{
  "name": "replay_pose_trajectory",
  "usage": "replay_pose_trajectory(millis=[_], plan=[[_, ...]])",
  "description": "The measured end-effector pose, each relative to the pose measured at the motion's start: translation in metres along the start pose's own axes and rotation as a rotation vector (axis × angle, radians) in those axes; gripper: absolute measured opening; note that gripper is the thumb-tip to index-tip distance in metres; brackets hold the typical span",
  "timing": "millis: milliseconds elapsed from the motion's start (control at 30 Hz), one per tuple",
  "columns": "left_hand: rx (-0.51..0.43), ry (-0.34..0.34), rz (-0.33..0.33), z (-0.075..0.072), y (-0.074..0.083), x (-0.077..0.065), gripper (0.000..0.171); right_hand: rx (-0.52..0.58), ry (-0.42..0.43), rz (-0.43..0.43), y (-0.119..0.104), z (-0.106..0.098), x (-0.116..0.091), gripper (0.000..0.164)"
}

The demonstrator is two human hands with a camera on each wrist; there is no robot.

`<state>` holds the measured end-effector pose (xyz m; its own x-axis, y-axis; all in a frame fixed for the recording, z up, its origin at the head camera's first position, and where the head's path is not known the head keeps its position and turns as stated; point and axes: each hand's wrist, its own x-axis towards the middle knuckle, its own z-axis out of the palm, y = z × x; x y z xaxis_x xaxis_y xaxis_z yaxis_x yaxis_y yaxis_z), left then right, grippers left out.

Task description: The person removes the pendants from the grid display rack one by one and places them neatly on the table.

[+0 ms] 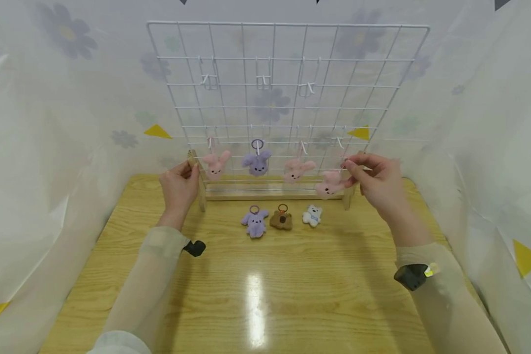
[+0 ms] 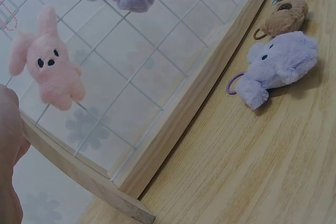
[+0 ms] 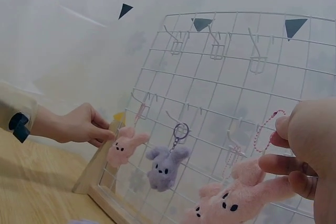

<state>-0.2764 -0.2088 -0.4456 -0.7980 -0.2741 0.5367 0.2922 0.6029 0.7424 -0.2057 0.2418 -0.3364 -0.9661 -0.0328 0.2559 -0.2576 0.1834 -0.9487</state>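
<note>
My right hand (image 1: pixel 376 184) pinches the pink bead chain (image 3: pixel 255 139) of a pink plush bunny (image 1: pixel 329 185), which hangs in front of the white wire grid (image 1: pixel 287 106). Just above its fingertips is a bare white hook (image 1: pixel 339 142). On the other side, my left hand (image 1: pixel 179 189) grips the left wooden post (image 1: pixel 202 200) of the grid's stand between thumb and fingers. Along the lower hooks hang a pink bunny (image 1: pixel 216 166), a purple bunny (image 1: pixel 257 163) on a purple ring, and another pink bunny (image 1: pixel 298 170).
On the wooden table (image 1: pixel 221 285) before the stand lie a purple plush (image 1: pixel 255 223), a brown plush bear (image 1: pixel 281 220) and a small white bear (image 1: pixel 312 216). Three upper hooks, including the middle hook (image 1: pixel 263 80), hold nothing. Pale flowered sheeting (image 1: pixel 62 123) surrounds the table.
</note>
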Motion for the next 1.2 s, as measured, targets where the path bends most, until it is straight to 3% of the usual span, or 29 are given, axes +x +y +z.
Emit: replay_pose_trajectory(millis=[333,633,867,1200], plan=[[0.008,-0.009,-0.009,-0.001,-0.002,0.0,0.025,0.049,-0.053,-0.069,-0.001,0.014,-0.014,0.017],[0.008,-0.021,-0.034,0.0,-0.003,0.0,0.025,0.114,-0.12,-0.04,0.002,0.034,-0.026,0.011],[0.009,-0.019,-0.03,0.0,-0.003,0.0,0.026,0.06,-0.182,-0.054,0.006,0.053,-0.033,0.013],[0.019,-0.027,-0.033,-0.002,0.0,0.0,0.025,0.055,-0.3,-0.149,0.018,0.079,-0.035,0.011]])
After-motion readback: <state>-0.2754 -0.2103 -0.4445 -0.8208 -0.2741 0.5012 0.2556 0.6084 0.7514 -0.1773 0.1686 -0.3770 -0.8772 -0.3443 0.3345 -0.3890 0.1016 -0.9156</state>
